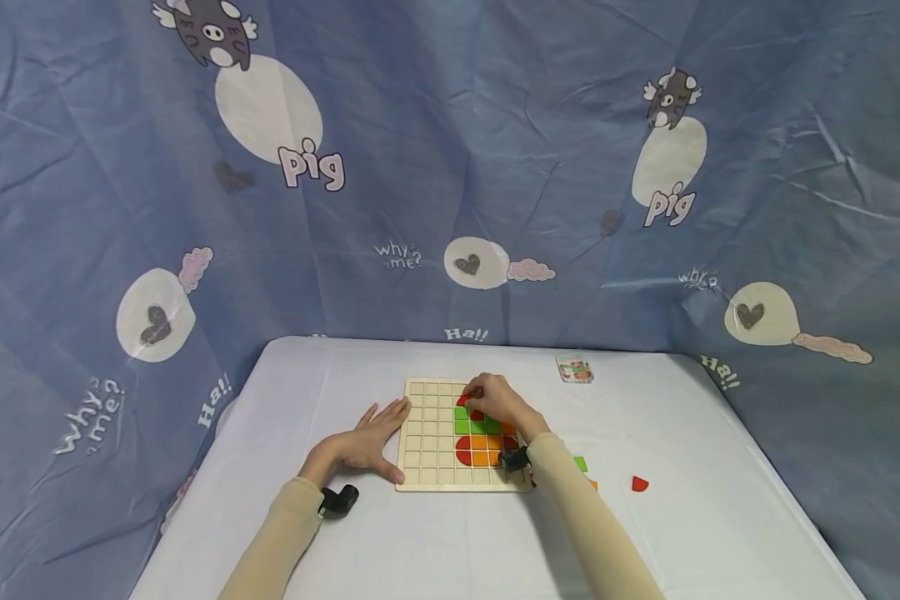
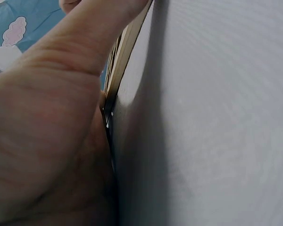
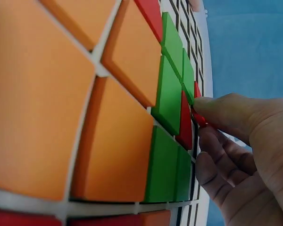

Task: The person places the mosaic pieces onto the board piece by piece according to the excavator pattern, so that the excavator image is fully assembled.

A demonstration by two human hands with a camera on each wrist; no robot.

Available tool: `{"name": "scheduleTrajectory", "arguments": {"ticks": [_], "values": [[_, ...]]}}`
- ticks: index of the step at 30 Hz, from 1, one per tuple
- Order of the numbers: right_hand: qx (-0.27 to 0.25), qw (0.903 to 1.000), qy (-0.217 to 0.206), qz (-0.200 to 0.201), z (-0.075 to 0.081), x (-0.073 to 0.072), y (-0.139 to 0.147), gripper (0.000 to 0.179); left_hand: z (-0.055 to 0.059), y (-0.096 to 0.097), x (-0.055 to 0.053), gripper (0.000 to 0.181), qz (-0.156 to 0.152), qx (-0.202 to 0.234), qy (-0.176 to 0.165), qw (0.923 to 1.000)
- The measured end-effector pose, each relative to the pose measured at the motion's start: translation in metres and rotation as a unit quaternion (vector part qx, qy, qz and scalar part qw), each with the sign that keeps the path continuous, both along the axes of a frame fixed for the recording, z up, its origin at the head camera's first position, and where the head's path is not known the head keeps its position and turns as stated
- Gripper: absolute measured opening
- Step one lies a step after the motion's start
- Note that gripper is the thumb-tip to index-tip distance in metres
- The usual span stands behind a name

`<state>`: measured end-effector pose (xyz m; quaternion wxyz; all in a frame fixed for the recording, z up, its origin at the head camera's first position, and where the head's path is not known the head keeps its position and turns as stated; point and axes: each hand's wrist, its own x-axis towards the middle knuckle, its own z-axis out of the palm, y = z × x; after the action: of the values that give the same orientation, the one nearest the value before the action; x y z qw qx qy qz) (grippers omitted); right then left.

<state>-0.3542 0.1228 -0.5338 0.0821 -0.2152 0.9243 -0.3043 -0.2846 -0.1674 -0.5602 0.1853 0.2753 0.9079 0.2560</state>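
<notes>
A wooden grid board (image 1: pixel 423 450) lies on the table, partly filled with orange tiles (image 1: pixel 487 450), green tiles (image 1: pixel 462 421) and red pieces. Along its left edge rests my left hand (image 1: pixel 371 442), fingers spread, with the thumb by the near corner; the left wrist view shows the thumb side of this hand against the board's rim (image 2: pixel 127 52). Over the far part of the grid, my right hand (image 1: pixel 498 400) pinches a small red piece (image 3: pixel 198 117) between thumb and fingertips, right at the board. Its fingers hide part of that piece.
To the right of the board lie a loose red quarter-circle piece (image 1: pixel 640 483), a green tile (image 1: pixel 581 463) and an orange piece (image 1: pixel 594 484), partly behind the right forearm. A small picture card (image 1: pixel 574 368) is at the back right. Blue printed cloth (image 1: pixel 420 167) hangs behind the table.
</notes>
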Motion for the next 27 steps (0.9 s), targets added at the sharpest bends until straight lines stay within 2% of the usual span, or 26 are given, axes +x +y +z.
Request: {"name": "scheduleTrajectory", "arguments": {"ticks": [11,20,24,27], "values": [[-0.003,0.9997,-0.018,0.017,0.0041,-0.003,-0.0022,0.01,-0.0003,-0.0003,0.0003,0.135,-0.002,-0.001,0.005,1.0],[-0.005,0.9994,-0.032,0.012,0.0033,-0.002,-0.0005,0.01,-0.001,0.0014,0.0009,0.136,-0.007,-0.001,0.003,1.0],[-0.015,0.9993,-0.032,0.014,0.0034,-0.0019,0.0008,0.011,-0.0003,0.0008,0.0007,0.136,-0.006,-0.005,0.004,1.0],[-0.023,0.9995,-0.015,0.015,0.0043,-0.0004,0.0047,0.015,-0.0013,0.0001,0.0,0.136,-0.004,-0.007,0.008,0.9999]]}}
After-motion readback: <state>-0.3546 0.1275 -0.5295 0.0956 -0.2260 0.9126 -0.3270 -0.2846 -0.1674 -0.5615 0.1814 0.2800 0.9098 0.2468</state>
